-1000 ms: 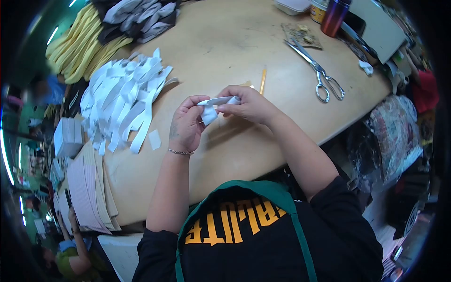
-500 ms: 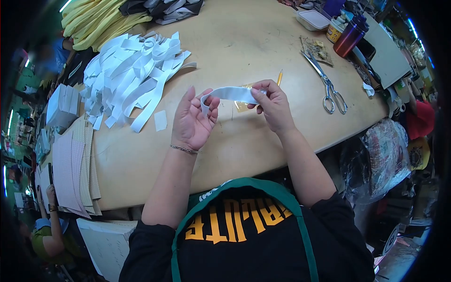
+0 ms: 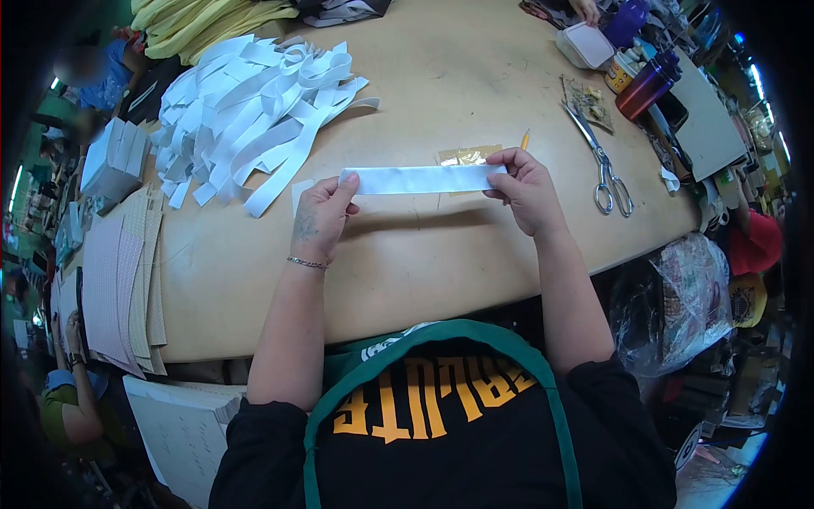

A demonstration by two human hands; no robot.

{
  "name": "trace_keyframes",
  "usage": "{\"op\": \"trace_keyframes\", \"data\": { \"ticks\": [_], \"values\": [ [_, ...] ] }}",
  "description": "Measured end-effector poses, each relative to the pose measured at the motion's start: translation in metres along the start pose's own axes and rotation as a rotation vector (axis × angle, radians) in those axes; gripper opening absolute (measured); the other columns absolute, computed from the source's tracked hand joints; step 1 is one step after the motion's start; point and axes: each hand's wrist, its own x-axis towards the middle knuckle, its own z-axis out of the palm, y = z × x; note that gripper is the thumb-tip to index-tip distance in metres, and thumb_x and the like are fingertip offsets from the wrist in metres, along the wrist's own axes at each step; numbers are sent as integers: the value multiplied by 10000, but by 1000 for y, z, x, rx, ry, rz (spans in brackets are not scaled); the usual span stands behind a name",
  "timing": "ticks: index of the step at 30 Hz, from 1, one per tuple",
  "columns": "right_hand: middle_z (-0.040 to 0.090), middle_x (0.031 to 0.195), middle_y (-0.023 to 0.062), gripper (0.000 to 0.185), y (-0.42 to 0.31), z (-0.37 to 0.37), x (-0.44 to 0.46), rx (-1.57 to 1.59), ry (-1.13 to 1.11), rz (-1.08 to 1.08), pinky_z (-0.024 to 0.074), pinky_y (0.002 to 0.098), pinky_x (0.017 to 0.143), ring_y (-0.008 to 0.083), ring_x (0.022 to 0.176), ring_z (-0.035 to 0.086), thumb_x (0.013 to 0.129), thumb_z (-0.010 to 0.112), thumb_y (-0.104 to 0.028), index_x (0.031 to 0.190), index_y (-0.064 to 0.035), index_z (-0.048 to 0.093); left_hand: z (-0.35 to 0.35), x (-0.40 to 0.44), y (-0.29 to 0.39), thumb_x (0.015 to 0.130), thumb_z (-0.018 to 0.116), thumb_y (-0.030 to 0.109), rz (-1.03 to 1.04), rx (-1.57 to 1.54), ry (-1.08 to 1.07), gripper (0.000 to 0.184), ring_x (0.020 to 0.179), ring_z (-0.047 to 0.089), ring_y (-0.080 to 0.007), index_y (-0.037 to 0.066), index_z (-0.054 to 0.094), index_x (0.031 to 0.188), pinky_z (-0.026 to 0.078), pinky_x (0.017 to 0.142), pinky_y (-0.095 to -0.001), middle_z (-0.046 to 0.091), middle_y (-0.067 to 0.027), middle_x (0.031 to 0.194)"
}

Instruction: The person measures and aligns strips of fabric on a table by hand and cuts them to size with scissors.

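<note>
A white elastic strip [image 3: 424, 180] is stretched flat and level above the table. My left hand [image 3: 324, 216] pinches its left end between thumb and fingers. At the other end, my right hand [image 3: 527, 193] grips the strip the same way. Behind the strip, a piece of clear yellowish tape or film [image 3: 469, 157] lies on the table, partly covered. A small white piece [image 3: 298, 197] rests beside my left hand, partly hidden. Farther left is a heap of loose white strips [image 3: 246, 110].
Scissors [image 3: 600, 161] lie to the right on the wooden table [image 3: 424, 280], near a pencil [image 3: 526, 139]. A red-purple bottle [image 3: 649, 83] stands farther back. Stacked patterned sheets [image 3: 110, 280] sit at the left edge. A co-worker's hand [image 3: 585, 10] shows at the far edge.
My left hand has turned from open, palm up, to pinching the strip's left end. The curled strip is now pulled straight between both hands, which are farther apart.
</note>
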Motion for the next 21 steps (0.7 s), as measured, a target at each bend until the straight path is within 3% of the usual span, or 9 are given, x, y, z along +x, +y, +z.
{"op": "trace_keyframes", "data": {
  "ticks": [6, 10, 12, 14, 17, 21],
  "values": [
    [598, 800, 10, 139, 21, 5, 9, -261, 72, -100, 443, 201, 582, 63, 708, 561, 797, 668, -52, 907, -32, 585, -15, -1, -8, 882, 628, 279, 91, -67, 76, 247, 605, 505, -50, 38, 671, 912, 417, 566, -183, 583, 23, 744],
    [596, 766, 4, 129, 14, 8, 4, -102, 53, 37, 429, 201, 584, 68, 668, 539, 790, 691, -79, 872, -35, 602, -27, 1, -18, 894, 604, 243, 87, -80, 51, 225, 602, 507, -52, 27, 666, 908, 426, 568, -193, 576, 18, 734],
    [596, 755, 1, 135, 17, 11, 7, -37, 68, 43, 427, 206, 587, 73, 669, 532, 790, 695, -86, 874, -28, 606, -31, 3, -23, 899, 588, 221, 64, 6, 38, 222, 611, 518, -63, 12, 659, 910, 440, 577, -208, 572, 18, 731],
    [596, 754, 1, 130, 28, 9, 14, -223, 50, -50, 432, 211, 597, 76, 674, 534, 800, 685, -83, 882, -19, 607, -39, 2, -29, 886, 575, 180, 82, 204, 101, 214, 624, 555, -107, -19, 643, 924, 472, 605, -258, 591, -19, 721],
    [599, 765, 4, 120, 33, 22, 18, -438, 36, -82, 437, 214, 611, 73, 690, 537, 814, 670, -76, 888, -6, 606, -45, 0, -42, 843, 611, 158, 402, 474, 228, 211, 633, 584, -164, -15, 613, 965, 484, 626, -296, 611, -78, 723],
    [589, 763, 2, 112, 35, 31, 22, -409, 56, -84, 433, 211, 616, 65, 697, 524, 827, 655, -69, 899, 1, 605, -40, -8, -25, 782, 677, 142, 325, 532, 357, 283, 654, 580, -151, -3, 565, 997, 480, 637, -284, 601, -59, 705]
  ]
}}
